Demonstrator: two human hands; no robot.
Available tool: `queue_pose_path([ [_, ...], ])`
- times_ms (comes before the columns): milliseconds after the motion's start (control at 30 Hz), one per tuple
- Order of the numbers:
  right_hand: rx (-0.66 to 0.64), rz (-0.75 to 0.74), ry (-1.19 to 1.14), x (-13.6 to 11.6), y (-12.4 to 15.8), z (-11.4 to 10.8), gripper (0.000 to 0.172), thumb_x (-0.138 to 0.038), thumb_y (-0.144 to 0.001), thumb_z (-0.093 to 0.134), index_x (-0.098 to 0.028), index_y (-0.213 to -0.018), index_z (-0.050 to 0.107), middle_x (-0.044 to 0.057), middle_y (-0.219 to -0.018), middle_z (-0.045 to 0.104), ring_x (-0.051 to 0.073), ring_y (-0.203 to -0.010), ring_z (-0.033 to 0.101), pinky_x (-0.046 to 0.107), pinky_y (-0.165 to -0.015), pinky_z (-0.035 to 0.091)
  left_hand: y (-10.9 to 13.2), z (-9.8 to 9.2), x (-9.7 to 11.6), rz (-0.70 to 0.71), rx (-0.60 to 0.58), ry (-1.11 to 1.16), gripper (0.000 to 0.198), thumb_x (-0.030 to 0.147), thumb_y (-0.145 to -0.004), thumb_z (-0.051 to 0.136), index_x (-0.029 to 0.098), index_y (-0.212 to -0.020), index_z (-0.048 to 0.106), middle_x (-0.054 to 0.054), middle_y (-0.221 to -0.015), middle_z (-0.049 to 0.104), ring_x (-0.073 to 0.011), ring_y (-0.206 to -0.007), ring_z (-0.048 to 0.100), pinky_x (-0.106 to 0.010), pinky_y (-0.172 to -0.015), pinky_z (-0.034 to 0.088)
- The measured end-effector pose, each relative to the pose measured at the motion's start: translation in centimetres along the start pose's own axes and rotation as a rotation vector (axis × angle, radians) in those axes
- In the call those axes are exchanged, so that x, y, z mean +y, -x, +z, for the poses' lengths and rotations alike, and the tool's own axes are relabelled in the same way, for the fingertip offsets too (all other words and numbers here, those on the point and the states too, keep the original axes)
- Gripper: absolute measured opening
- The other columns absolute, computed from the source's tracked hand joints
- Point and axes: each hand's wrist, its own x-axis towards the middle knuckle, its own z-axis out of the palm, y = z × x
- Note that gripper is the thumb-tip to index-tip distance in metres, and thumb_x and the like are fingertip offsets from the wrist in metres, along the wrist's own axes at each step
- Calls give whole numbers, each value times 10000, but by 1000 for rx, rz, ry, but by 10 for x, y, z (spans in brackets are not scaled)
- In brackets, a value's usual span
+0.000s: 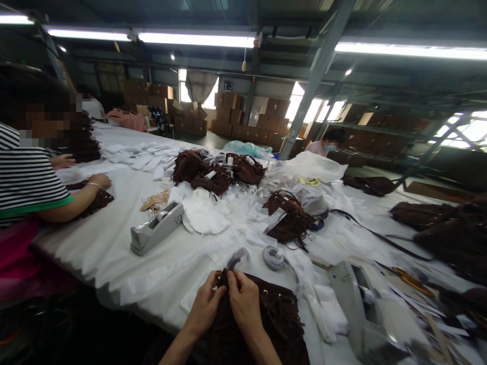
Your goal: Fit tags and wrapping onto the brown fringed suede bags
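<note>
L hand & R hand close together, both pinching top edge of brown fringed bag, bag at near edge of white-covered table, grey tape dispenser w/ unreadable scrawl, yellow tag text illegible, co-worker's arm far left

The fringed bag is dark brown, as are the piled bags. The table cover is white and the tape dispenser grey. A co-worker's shirt has black-and-white stripes with a green hem, above a pink garment. The stacked boxes are tan, the plastic bag teal, the label yellow.
</note>
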Motion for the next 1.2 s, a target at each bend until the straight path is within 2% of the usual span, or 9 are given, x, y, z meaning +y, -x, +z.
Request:
queue_pose_path([
  [100, -20, 64, -143, 12, 5, 8, 337, -397, -900, 471, -158, -718, 623, -4, -563, 569, 118, -501, 492, 200, -493, 353, 5, -5, -11, -60, 37, 78, 396, 400, -828, 590, 209, -1165, 507, -98, -1119, 610, -224, -965, 606, -316, -820, 487],
  [167, 42, 75, -156, 20, 9, 15, 376, -419, -901, 470, -150, -687, 622, -17, -514, 523, 107, -461, 454, 195, -465, 342, 5, -10, -12, -112, 127, 109, 441, 457, -827, 583, 230, -1186, 467, -73, -1073, 610, -168, -777, 623, -270, -675, 499],
  [267, 54, -31, -114, 28, 13, 25, 377, -401, -924, 441, -147, -777, 677, 16, -578, 583, 131, -527, 534, 201, -532, 409, -4, -17, 1, -164, 224, 78, 401, 554, -806, 560, 204, -998, 520, -1, -797, 600, -90, -490, 495, -195, -451, 384],
  [367, -4, -185, -71, 34, 16, 29, 363, -341, -952, 379, -168, -987, 696, 73, -768, 670, 176, -708, 630, 237, -694, 478, -16, -15, 14, -182, 156, -13, 406, 568, -753, 613, 175, -801, 524, 67, -521, 451, -77, -409, 393, -173, -393, 296],
  [700, -18, -242, 69, 44, 25, 33, 376, -262, -976, 311, -162, -1011, 672, 71, -751, 638, 159, -674, 610, 217, -631, 444, -20, -3, 9, -166, 263, -33, 387, 551, -729, 614, 179, -796, 535, 20, -695, 557, -101, -496, 498, -211, -467, 422],
  [800, -12, -244, 89, 42, 25, 32, 378, -258, -977, 302, -174, -1024, 668, 63, -742, 640, 150, -662, 608, 207, -626, 426, -22, -2, 3, -156, 312, -32, 373, 540, -731, 608, 180, -786, 528, 28, -658, 541, -110, -489, 495, -227, -485, 429],
  [900, -2, -199, 85, 36, 22, 28, 356, -327, -970, 360, -177, -901, 675, 52, -714, 640, 142, -638, 594, 201, -604, 390, -22, -1, -5, -145, 343, -51, 371, 539, -759, 568, 170, -767, 537, 29, -600, 516, -128, -517, 495, -238, -515, 421],
  [1067, -3, 26, -50, 30, 14, 24, 380, -432, -918, 475, -167, -676, 600, -9, -542, 579, 97, -479, 493, 188, -504, 312, -17, 0, -16, -109, 349, -115, 382, 539, -760, 579, 161, -708, 565, -7, -617, 564, -160, -582, 518, -266, -582, 423],
  [1200, 10, 11, -19, 36, 12, 29, 395, -391, -907, 490, -162, -596, 569, -3, -538, 578, 98, -502, 486, 187, -507, 304, -13, -1, -19, -88, 348, -161, 387, 553, -768, 576, 169, -722, 579, -22, -642, 600, -185, -614, 546, -280, -616, 427],
])
